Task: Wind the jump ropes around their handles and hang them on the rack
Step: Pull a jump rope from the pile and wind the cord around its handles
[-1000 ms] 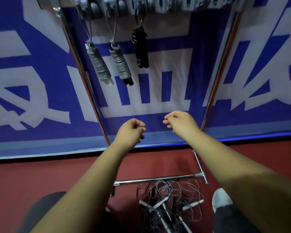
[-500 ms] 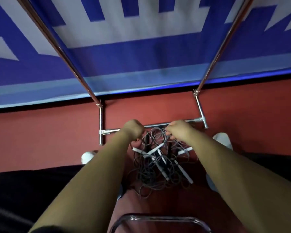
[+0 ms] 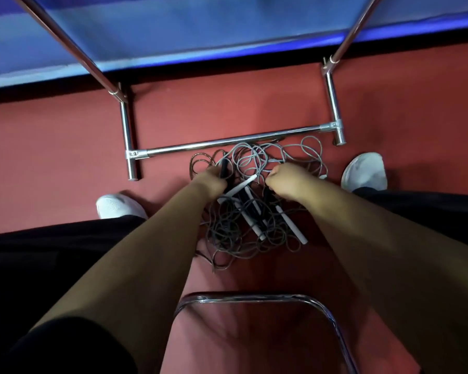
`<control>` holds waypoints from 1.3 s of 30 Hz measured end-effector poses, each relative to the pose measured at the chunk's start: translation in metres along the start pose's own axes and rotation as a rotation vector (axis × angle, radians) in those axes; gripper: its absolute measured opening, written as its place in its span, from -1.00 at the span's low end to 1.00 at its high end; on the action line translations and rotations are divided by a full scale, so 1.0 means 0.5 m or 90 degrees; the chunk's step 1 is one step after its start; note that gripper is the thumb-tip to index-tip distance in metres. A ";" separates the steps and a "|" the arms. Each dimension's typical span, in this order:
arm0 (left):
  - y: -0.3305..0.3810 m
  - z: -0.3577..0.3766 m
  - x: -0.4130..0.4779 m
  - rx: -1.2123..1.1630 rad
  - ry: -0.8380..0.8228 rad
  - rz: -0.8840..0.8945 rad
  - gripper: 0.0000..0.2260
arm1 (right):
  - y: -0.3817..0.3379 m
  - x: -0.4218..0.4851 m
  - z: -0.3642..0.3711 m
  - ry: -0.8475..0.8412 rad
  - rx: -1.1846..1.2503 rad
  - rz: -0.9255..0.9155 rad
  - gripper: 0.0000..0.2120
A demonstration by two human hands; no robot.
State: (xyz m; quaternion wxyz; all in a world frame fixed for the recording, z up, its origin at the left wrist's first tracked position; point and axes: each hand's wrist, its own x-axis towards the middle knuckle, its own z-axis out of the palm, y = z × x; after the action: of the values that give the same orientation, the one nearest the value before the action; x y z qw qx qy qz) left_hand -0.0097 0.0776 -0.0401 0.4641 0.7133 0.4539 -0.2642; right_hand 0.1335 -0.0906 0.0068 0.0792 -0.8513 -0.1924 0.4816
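Head view. Both hands, raised and empty a second ago, now down in the ropes [image 3: 254, 228] on the floor [image 3: 65, 157]: left hand [image 3: 210, 177] fingers curl round a black handle [image 3: 223, 166]; right hand [image 3: 288, 182] fingers curled, hold unclear. Just beyond the fingers, the rack [image 3: 227, 143]. Next rope judged started.

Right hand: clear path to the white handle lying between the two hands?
Probably yes. The white handle lies atop the tangle right beside the right hand, nothing over it. The left hand grips a separate black handle. Grey cords loop around, so they may drag.
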 end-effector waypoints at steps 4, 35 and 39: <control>-0.030 0.010 0.017 -0.149 0.019 -0.011 -0.64 | 0.008 0.006 0.007 -0.007 -0.025 0.016 -0.69; 0.162 -0.110 -0.165 -0.223 0.033 0.259 -0.76 | -0.077 -0.093 -0.070 0.107 0.148 -0.109 -0.35; 0.232 -0.171 -0.278 -0.286 0.064 0.386 -0.75 | -0.109 -0.158 -0.119 0.099 0.195 -0.207 -0.27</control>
State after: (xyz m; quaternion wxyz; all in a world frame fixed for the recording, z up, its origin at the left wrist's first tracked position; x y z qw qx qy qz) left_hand 0.0275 0.0803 0.1566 0.6434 0.7076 0.2909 0.0267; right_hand 0.1340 -0.0698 0.1178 0.2984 -0.8217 -0.2454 0.4190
